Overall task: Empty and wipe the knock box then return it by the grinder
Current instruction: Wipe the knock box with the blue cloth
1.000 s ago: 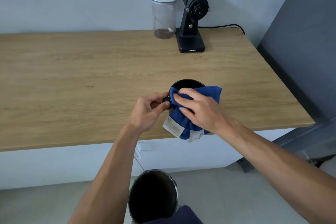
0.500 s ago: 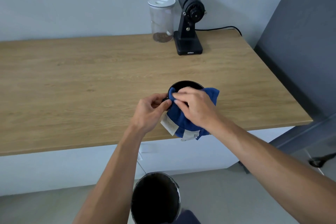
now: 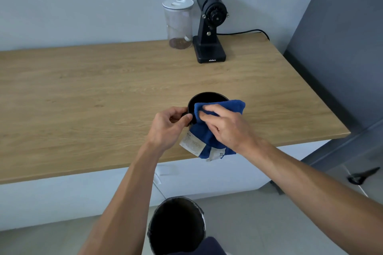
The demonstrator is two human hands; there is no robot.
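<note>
While held, knock box (image 3: 207,98), cloth (image 3: 209,136) inside

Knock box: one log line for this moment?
stage: wiping | knock box: on counter | left hand: steadying box | right hand: pressing blue cloth

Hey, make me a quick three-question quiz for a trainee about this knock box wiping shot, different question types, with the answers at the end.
1. True or false: the knock box stands right beside the grinder.
2. Which hand presses the blue cloth onto the knock box? A) left hand B) right hand
3. Fill in: on the floor below the counter stands a dark, open ____.

Key:
1. False; it sits near the counter's front edge, far from the grinder.
2. B; the right hand presses the cloth, the left hand steadies the box's side.
3. Bin.
</note>
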